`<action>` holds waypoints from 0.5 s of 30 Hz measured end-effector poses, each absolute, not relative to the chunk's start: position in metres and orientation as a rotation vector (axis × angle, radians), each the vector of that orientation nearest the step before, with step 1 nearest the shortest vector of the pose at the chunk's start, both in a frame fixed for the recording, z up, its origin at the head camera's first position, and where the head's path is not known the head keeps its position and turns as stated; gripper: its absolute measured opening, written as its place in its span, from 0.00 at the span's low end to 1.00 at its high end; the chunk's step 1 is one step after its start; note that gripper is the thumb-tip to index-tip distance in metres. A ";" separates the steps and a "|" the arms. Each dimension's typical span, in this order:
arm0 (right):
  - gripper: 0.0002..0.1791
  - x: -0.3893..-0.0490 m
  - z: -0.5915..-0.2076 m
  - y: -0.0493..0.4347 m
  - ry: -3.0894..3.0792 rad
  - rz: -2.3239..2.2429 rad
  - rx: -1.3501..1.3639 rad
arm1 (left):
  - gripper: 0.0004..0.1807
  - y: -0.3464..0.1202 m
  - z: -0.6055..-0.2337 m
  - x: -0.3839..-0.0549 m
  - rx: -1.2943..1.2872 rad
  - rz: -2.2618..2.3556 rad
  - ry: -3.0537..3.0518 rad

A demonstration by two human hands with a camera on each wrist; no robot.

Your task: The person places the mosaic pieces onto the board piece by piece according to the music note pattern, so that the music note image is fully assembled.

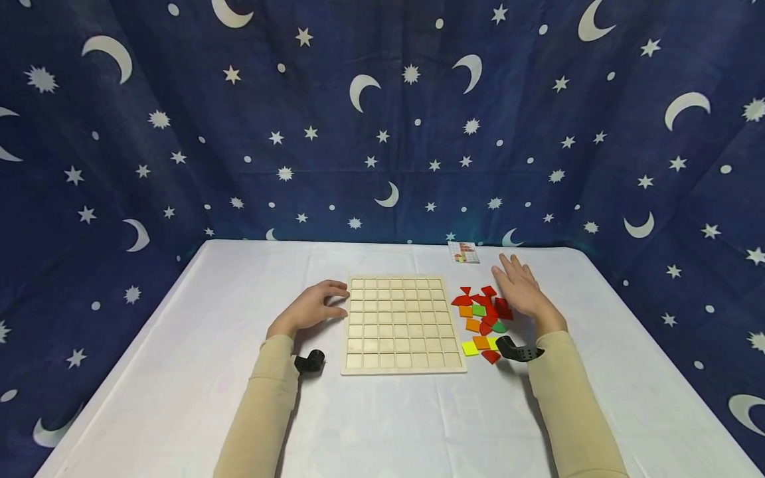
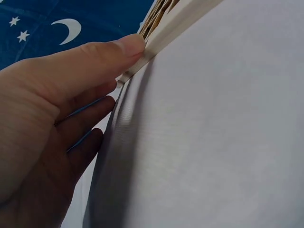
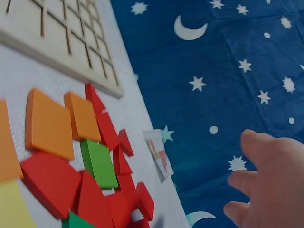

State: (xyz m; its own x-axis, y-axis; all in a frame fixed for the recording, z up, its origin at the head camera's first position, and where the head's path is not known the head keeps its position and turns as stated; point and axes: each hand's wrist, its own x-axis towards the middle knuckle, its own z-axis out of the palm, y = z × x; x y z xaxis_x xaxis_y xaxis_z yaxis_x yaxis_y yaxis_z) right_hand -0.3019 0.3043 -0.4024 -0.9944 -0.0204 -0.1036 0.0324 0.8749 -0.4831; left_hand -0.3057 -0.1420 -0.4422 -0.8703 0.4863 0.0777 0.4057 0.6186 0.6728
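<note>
Head view, left grip (image 1: pixel 312 305): digits apart, touching wooden grid board (image 1: pixel 404 327) at left edge
Right grip (image 1: pixel 522 292): fingers straight, empty, beside coloured tiles (image 1: pixel 473 325)
Board: on worktop (image 1: pixel 382 425); likely stiff; steady by rim
Tiles: right of board; probably light, slick; pinch edges

A dark navy-blue fabric curtain (image 1: pixel 335 172) fills the background, spanning the back and both the left and right sides like three walls. Scattered across it are pale silvery-white crescent moons (image 1: pixel 639 231), pointed stars (image 1: pixel 303 37), many-rayed bursts (image 1: pixel 411 74) and small round dots (image 1: pixel 439 24). Soft vertical folds run through the fabric, which turns slightly teal low at the back. Below stands a wide table covered in plain white cloth (image 1: pixel 161 405), faintly creased, its far edge meeting the curtain. Light falls softly, leaving gentle shadows on the white surface.
</note>
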 end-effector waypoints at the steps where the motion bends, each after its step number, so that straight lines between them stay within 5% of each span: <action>1: 0.42 -0.300 -0.403 0.304 2.938 -0.770 0.000 | 0.24 -0.142 -0.442 -0.305 0.759 1.090 2.726; 15: 0.39 -0.291 -0.411 0.301 2.996 -0.870 -0.021 | 0.24 -0.139 -0.442 -0.303 0.831 1.040 2.730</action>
